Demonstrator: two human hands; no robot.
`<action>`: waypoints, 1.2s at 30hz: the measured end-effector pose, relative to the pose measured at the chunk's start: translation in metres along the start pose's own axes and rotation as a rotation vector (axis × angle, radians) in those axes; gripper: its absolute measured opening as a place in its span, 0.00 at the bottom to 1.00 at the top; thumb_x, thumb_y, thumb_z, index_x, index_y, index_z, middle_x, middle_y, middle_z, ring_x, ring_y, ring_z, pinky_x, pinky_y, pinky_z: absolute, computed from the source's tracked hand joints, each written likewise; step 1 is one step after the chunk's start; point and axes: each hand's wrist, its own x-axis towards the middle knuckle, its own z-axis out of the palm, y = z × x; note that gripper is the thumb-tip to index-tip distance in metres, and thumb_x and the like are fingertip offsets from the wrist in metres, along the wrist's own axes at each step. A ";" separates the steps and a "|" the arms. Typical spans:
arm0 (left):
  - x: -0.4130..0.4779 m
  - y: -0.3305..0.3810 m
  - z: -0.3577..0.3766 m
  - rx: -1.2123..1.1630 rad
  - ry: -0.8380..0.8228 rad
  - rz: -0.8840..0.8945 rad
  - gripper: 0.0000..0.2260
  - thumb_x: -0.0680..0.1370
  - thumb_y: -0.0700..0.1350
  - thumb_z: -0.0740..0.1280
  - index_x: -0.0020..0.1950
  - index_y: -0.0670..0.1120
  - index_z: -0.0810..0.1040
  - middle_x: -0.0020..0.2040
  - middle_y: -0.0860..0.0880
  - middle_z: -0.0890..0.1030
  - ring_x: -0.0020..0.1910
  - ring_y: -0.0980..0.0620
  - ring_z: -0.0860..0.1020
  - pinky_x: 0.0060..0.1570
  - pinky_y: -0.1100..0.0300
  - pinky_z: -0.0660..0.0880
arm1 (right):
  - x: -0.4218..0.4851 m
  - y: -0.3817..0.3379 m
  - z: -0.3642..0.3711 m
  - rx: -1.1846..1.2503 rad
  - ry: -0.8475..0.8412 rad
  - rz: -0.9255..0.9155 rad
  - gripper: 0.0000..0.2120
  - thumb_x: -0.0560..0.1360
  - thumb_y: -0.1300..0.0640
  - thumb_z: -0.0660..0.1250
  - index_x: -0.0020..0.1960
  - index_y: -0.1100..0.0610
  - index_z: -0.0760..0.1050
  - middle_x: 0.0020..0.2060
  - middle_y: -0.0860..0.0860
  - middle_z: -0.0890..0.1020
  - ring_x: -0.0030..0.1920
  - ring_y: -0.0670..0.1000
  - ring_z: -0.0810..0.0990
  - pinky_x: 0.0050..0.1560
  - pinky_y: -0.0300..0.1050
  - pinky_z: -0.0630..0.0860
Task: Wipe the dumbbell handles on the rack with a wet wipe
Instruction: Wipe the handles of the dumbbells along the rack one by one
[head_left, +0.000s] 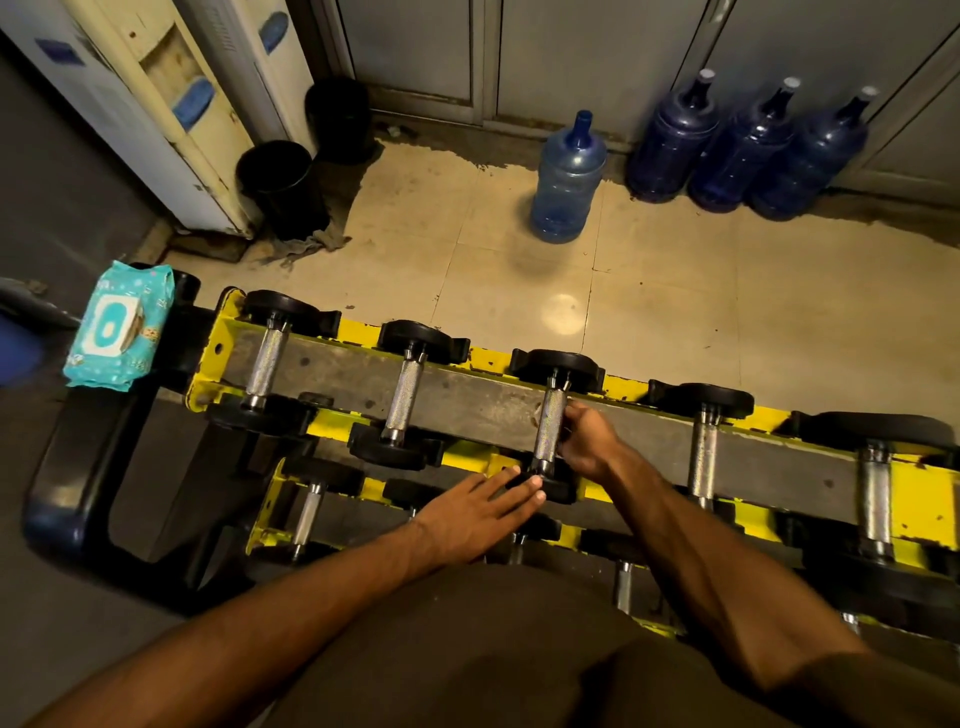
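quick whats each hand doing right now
Left hand: open, touching the dumbbell head.
Right hand: closed round that dumbbell's handle.

The room is dim and warm, lit by a yellowish light from overhead. It leaves one round glare spot on the floor (563, 314) tiles just off centre toward 12 o'clock, and the tiles around it shine softly. The dumbbell handle (548, 428) at centre catches fine glints on its knurling. Toward 6 o'clock everything sinks into shadow, forearms and dark clothing nearly merging. The pale water bottle (566, 182) at 12 o'clock throws a smeared shadow toward the rack (358, 332). The wide lens bows the rack and tips the walls outward at 10 and 2 o'clock. The corners look soft, while the centre is fairly sharp.
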 end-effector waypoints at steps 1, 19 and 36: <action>-0.001 0.000 0.000 0.003 0.007 0.000 0.44 0.79 0.42 0.68 0.81 0.46 0.36 0.82 0.44 0.38 0.80 0.40 0.40 0.77 0.43 0.50 | -0.001 -0.001 -0.004 -0.009 -0.053 0.073 0.15 0.82 0.59 0.53 0.57 0.63 0.77 0.48 0.59 0.80 0.49 0.56 0.80 0.57 0.49 0.75; 0.001 0.000 0.002 0.006 -0.026 0.007 0.40 0.81 0.43 0.64 0.81 0.47 0.37 0.82 0.44 0.38 0.80 0.40 0.40 0.77 0.41 0.49 | -0.046 0.032 -0.007 -1.904 -0.034 -1.196 0.20 0.70 0.58 0.76 0.61 0.58 0.80 0.54 0.54 0.83 0.53 0.54 0.77 0.51 0.46 0.76; 0.001 0.001 0.001 0.029 0.000 0.015 0.41 0.80 0.44 0.66 0.82 0.47 0.38 0.82 0.44 0.39 0.80 0.39 0.42 0.76 0.40 0.54 | -0.040 -0.017 0.037 -2.471 -0.395 -0.695 0.11 0.78 0.52 0.66 0.60 0.48 0.80 0.52 0.49 0.83 0.51 0.53 0.82 0.46 0.47 0.80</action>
